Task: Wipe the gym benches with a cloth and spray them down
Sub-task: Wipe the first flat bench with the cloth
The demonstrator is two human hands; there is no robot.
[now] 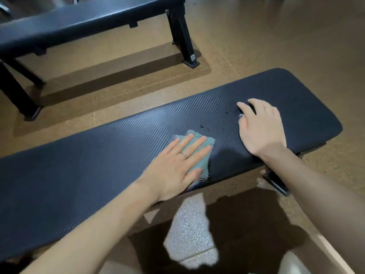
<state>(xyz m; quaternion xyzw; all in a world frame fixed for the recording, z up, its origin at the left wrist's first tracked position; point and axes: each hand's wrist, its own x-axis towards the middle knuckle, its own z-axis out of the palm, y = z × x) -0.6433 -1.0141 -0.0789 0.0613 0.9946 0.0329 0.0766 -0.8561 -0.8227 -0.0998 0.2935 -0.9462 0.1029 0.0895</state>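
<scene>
Left hand (173,165) fingers flat, pressing teal cloth (199,153) onto near bench (98,153), right hand (260,127) fingers spread, resting on pad

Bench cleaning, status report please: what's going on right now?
Left hand flat on teal cloth, near bench. Right hand resting on pad. Droplets ahead. Nothing blocking.

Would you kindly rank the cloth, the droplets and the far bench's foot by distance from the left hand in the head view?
From the left hand:
1. Cloth, under its fingers.
2. Droplets, just beyond the cloth on the near bench.
3. Far bench's foot, across the floor.
</scene>
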